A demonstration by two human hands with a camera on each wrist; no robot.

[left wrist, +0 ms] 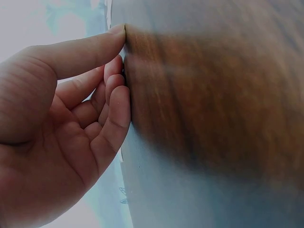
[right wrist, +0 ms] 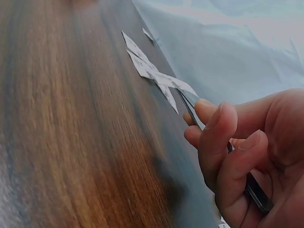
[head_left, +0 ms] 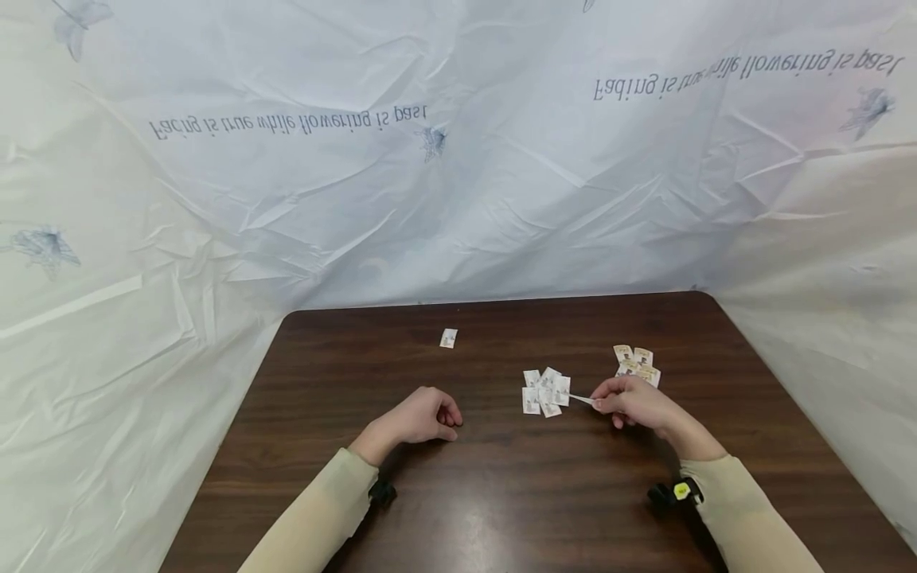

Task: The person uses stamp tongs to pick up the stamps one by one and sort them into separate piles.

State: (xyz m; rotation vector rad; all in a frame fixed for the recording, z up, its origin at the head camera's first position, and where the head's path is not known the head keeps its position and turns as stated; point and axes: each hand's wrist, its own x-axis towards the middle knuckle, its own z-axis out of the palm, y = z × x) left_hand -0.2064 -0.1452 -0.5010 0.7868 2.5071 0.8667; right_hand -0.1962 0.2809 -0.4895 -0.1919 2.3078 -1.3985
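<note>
My right hand [head_left: 637,404] pinches a pair of dark metal tweezers [right wrist: 259,192] between thumb and fingers. The tweezers' tips reach left to the edge of the top slip in a loose pile of small white printed paper slips [head_left: 546,393]. In the right wrist view that top slip [right wrist: 173,81] lies tilted over the others, with the tips right at its edge. My left hand [head_left: 423,415] rests on the table left of the pile, its fingers loosely curled and holding nothing. Its fingertips [left wrist: 119,107] touch the tabletop.
Several cream-coloured printed slips [head_left: 637,362] lie overlapping just beyond my right hand, partly hidden by it. A single white slip [head_left: 448,338] lies near the far edge of the brown wooden table [head_left: 344,350]. White printed sheeting [head_left: 458,199] hangs behind and at both sides.
</note>
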